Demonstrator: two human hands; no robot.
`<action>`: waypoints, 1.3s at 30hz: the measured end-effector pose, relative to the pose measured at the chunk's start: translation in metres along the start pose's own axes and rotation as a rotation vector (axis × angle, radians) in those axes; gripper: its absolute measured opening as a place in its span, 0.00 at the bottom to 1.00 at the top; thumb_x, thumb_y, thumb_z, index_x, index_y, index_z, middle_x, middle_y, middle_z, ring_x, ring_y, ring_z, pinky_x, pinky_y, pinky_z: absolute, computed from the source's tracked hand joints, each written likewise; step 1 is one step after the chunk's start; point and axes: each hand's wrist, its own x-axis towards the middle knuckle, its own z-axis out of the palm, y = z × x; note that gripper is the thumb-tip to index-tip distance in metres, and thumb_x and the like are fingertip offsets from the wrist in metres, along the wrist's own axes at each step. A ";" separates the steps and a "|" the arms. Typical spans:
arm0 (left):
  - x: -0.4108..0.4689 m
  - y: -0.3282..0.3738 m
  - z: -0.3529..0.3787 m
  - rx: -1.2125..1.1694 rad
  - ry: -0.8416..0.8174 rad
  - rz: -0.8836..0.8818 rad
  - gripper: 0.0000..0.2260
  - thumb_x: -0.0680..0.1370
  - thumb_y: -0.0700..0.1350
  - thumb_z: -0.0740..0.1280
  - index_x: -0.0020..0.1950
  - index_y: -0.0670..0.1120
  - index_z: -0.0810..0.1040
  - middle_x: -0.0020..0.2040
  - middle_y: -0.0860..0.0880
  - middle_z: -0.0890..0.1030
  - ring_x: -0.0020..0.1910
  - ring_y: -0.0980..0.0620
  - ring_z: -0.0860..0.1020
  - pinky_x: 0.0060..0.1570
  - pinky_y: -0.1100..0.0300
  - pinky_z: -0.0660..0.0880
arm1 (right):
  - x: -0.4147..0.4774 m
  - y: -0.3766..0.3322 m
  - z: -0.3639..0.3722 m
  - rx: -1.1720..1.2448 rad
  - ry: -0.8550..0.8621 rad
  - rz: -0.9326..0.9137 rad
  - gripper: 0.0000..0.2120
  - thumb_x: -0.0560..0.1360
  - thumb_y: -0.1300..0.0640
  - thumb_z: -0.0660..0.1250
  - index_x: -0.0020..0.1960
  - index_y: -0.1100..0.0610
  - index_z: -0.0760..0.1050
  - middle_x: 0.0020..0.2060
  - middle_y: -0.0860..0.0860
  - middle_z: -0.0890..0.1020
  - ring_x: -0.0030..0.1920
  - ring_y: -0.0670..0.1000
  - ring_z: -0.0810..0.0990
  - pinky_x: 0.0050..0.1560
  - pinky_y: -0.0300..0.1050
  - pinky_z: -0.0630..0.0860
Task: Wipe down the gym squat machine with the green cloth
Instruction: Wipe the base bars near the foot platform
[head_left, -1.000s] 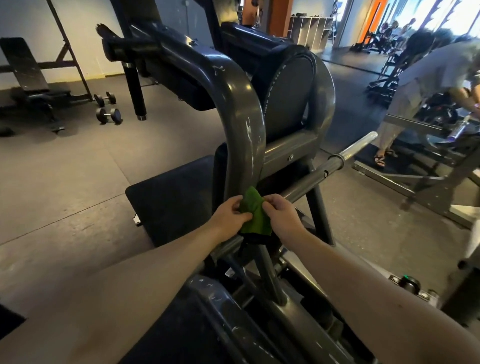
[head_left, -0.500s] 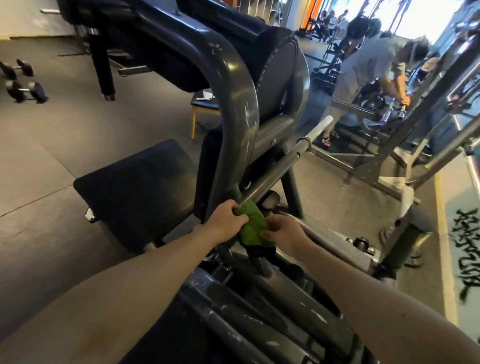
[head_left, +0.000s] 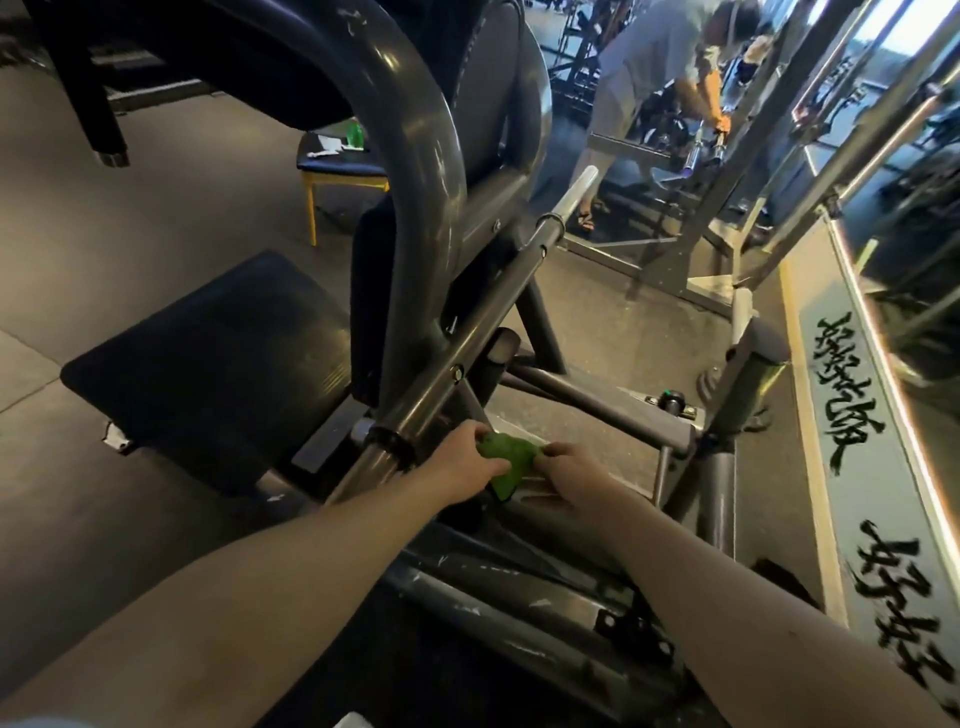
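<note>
- As the hands drop from the foot of the upright to the machine's base, the cloth goes with them and now lies bunched on a pale rail, at 6 o'clock of the upright.
- The left hand curls its fingers over the cloth's left edge, and the right hand pinches the right edge.
- By the look of it, wiping is moving on from the upright to the bottom frame. The scuffed tubes at 6 o'clock of the cloth appear still to be done.
- Counted: one cloth, two hands, one machine, one silver bar at 1 o'clock, one footplate at 9 o'clock, one chair at 11 o'clock carrying one green bottle, and one other person at 1 o'clock.
</note>
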 end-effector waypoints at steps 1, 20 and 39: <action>-0.001 -0.001 0.006 0.003 -0.009 -0.012 0.28 0.76 0.52 0.75 0.73 0.47 0.70 0.67 0.48 0.75 0.63 0.49 0.76 0.66 0.50 0.75 | -0.005 0.006 0.000 0.101 -0.017 0.006 0.10 0.83 0.61 0.63 0.63 0.61 0.75 0.50 0.59 0.85 0.39 0.53 0.87 0.33 0.45 0.82; -0.021 -0.050 0.137 0.079 0.048 -0.115 0.07 0.81 0.48 0.69 0.58 0.53 0.74 0.56 0.50 0.80 0.50 0.57 0.77 0.44 0.66 0.75 | -0.009 0.166 -0.024 0.211 0.162 -0.079 0.15 0.79 0.59 0.69 0.65 0.53 0.76 0.54 0.49 0.83 0.53 0.47 0.82 0.50 0.43 0.82; 0.125 -0.126 0.248 0.549 0.175 0.229 0.15 0.81 0.49 0.68 0.66 0.48 0.74 0.66 0.48 0.72 0.65 0.48 0.72 0.65 0.51 0.74 | 0.138 0.268 -0.094 -0.361 0.860 -0.071 0.20 0.78 0.62 0.68 0.68 0.50 0.75 0.64 0.56 0.67 0.62 0.61 0.72 0.68 0.61 0.72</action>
